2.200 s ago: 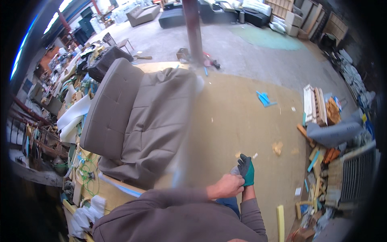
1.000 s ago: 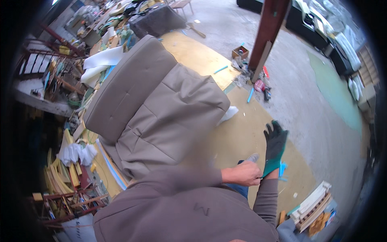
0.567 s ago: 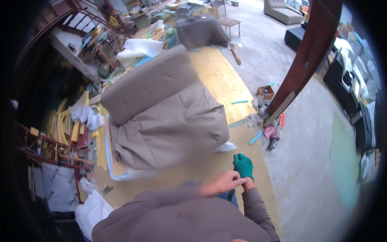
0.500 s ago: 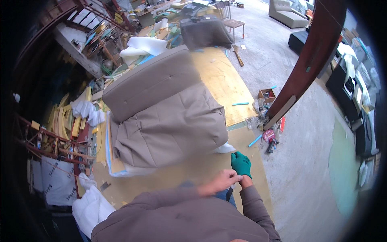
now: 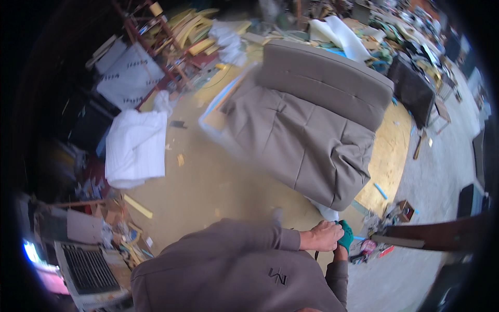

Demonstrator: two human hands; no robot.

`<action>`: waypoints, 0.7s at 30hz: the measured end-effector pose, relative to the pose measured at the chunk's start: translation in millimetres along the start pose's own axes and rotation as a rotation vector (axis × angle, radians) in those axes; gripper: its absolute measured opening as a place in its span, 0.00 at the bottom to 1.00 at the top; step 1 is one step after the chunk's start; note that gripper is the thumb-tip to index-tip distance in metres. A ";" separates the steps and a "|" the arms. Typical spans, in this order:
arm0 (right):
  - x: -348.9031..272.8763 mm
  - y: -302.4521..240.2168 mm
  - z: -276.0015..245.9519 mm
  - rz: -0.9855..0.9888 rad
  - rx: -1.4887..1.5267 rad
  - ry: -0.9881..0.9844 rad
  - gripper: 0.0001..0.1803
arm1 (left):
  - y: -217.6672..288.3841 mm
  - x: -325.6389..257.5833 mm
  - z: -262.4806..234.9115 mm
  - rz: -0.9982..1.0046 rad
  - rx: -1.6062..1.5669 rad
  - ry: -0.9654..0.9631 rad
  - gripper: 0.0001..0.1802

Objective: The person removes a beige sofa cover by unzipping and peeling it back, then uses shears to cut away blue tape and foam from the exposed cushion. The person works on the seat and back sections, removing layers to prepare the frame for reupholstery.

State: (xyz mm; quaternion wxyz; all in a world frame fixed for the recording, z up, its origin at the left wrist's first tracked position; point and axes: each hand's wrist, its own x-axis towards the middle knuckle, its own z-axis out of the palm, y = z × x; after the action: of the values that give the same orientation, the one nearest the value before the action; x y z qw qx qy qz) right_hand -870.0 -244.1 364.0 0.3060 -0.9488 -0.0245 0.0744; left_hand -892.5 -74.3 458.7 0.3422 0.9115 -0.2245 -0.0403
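My left hand (image 5: 323,235) is bare, its fingers closed against the green work glove (image 5: 345,234) worn on my right hand (image 5: 345,240). The left fingers press at the thumb side of that glove, near the wrist. How the gloved fingers lie is mostly hidden behind the left hand. Just beyond both hands stands a grey-brown upholstered sofa section (image 5: 306,140), with a tufted backrest (image 5: 327,83) and a loose, wrinkled seat cover. White padding (image 5: 325,209) sticks out under its near right corner, close to my hands.
A folded white sheet (image 5: 136,148) lies on the board floor at left. Foam strips and scraps (image 5: 192,34) pile up behind. A dark red post (image 5: 442,232), a small wooden box (image 5: 404,210) and a pink-and-black tape roll (image 5: 368,246) are at right. A blue strip (image 5: 381,191) lies on the plywood.
My view has swung left, so the sofa section appears farther right. The left hand has moved from the bare right wrist up onto the green glove.
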 end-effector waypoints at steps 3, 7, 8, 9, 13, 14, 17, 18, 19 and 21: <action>2.6 -9.5 19.4 -0.055 -0.011 -0.094 0.15 | -24.3 -3.2 -14.2 -0.002 -0.020 0.091 0.15; 33.1 -43.4 54.8 -0.169 -0.008 -0.219 0.13 | -53.9 -17.2 -44.0 -0.147 -0.111 0.091 0.10; 41.2 -54.5 65.7 -0.203 -0.008 -0.251 0.13 | -63.5 -20.7 -53.9 -0.211 -0.183 0.052 0.08; 49.4 -65.6 75.4 -0.236 -0.005 -0.279 0.13 | -72.1 -25.3 -63.7 -0.273 -0.257 0.010 0.07; 68.7 -104.7 107.3 -0.349 0.008 -0.394 0.11 | -96.0 -49.2 -103.2 -0.255 -0.494 0.182 0.08; 72.3 -112.6 113.7 -0.383 0.010 -0.416 0.11 | -99.2 -55.2 -111.3 -0.262 -0.531 0.198 0.09; 82.5 -127.1 132.9 -0.464 0.034 -0.478 0.09 | -110.8 -67.3 -125.8 -0.250 -0.522 0.231 0.10; 87.4 -127.4 138.2 -0.494 0.044 -0.495 0.09 | -115.3 -69.7 -126.0 -0.234 -0.494 0.222 0.11; 93.9 -125.1 142.4 -0.536 0.057 -0.503 0.09 | -119.6 -71.5 -123.6 -0.219 -0.726 0.190 0.12; 105.0 -110.0 147.0 -0.676 0.075 -0.478 0.08 | -130.4 -76.7 -113.2 -0.186 -1.211 0.067 0.12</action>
State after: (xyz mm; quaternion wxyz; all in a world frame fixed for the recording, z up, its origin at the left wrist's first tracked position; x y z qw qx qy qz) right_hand -789.4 -60.3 297.3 0.3331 -0.8315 -0.4025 0.1889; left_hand -885.7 114.5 455.2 0.8012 0.5717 -0.0704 -0.1618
